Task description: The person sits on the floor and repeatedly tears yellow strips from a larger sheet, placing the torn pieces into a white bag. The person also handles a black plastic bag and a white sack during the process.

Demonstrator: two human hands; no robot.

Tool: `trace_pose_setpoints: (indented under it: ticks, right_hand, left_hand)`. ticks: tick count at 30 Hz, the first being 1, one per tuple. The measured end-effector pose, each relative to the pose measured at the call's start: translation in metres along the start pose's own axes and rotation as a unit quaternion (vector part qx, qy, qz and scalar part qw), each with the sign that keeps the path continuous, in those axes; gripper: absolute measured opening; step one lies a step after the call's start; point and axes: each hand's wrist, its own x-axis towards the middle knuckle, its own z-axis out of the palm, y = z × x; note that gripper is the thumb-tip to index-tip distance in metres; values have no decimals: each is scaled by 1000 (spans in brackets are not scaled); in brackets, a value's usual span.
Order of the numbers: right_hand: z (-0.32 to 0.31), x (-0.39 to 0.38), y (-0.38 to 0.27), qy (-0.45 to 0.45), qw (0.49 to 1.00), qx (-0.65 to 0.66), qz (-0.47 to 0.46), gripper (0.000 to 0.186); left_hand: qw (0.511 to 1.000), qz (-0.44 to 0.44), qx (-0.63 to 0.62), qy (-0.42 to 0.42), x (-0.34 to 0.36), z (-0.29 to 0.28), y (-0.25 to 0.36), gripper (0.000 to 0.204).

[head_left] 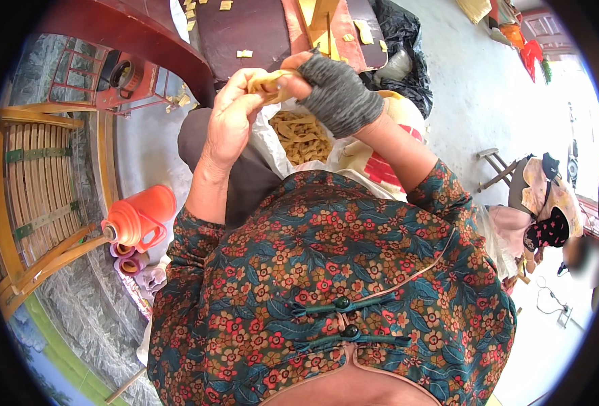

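Observation:
My left hand (233,113) and my right hand (334,96), in a grey fingerless glove, meet high in the middle of the view, both with fingers closed on a soft, folded yellow strip (265,82). Just below them, a white-lined sack (278,157) holds several similar yellow strips (301,135). Beyond my hands is a dark maroon padded surface (228,30) with a pink cloth (349,51), an upright wooden piece (319,24) and small yellow pieces (244,53).
A black plastic bag (407,61) lies at back right. On my left stand an orange thermos (147,210), a slatted wooden chair (42,186) and a red metal rack (73,71). A dark red beam (117,30) crosses the upper left. Another person (543,213) is at the right.

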Motion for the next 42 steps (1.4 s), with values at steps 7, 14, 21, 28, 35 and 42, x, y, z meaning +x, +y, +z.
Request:
trace_pose_setpoints:
  ticks: [7, 14, 21, 28, 35, 42]
  right_hand:
    - [21, 6, -6, -217, 871, 369, 240, 39]
    - [32, 12, 0, -134, 913, 276, 267, 50]
    - [29, -1, 3, -80, 910, 306, 268, 46]
    - [-20, -24, 18, 10, 770, 536, 345, 44]
    - [-54, -54, -1, -33, 855, 413, 312, 27]
    - [-49, -68, -4, -96, 923, 288, 236, 26]
  left_hand:
    - [985, 94, 140, 40, 15, -30, -3, 11]
    - [978, 80, 153, 120, -1, -13, 5, 18]
    - [910, 88, 381, 138, -8, 10, 9, 16]
    - [931, 120, 306, 159, -14, 26, 15, 10]
    - [899, 118, 393, 153, -35, 49, 21, 14]
    - [784, 154, 602, 10, -45, 85, 0, 36]
